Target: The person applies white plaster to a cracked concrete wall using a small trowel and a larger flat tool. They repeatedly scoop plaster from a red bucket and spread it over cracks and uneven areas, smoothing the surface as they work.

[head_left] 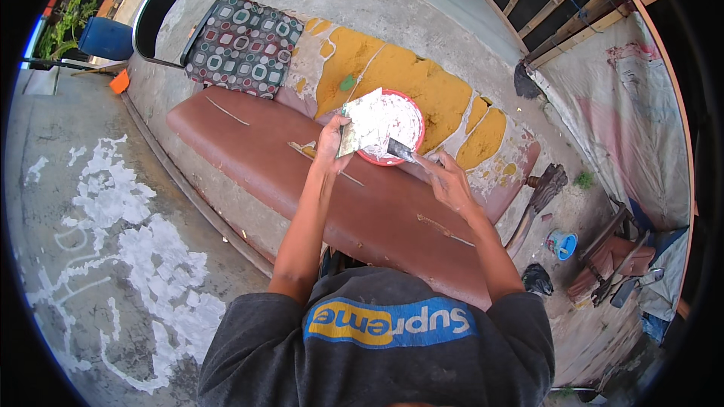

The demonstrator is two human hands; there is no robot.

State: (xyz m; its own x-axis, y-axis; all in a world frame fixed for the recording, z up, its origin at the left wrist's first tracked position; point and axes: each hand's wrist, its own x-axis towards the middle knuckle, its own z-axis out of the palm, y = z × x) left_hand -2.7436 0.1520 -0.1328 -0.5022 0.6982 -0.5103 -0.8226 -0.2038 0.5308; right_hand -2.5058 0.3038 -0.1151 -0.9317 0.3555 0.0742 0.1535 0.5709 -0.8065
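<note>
On the far left, rough white patches [162, 256] mark the grey floor [56, 181]. A grey cushion with squares and circles [245, 44] is by the back left corner of a long, smooth, reddish-brown couch seat [302, 185].

Next comes the left hand [330, 139]. Its arm reaches up and leans a little to the right, over the seat. The grip is narrow: the thumb presses on top of a thin, flat, greenish plate [346, 141] with white paste on it. The fingers underneath are hard to see.

The plate is over the left side of a round red tub [420, 111], full of white paste [396, 113]. The tub is near the middle of the seat's far edge, in front of torn yellow foam [445, 87].

A scraper with a flat dark blade [400, 150] is at the tub's lower right rim. The right hand [450, 181] holds its handle with curled fingers. That arm slants up and left, with the fingers pointing to the tub.
</note>
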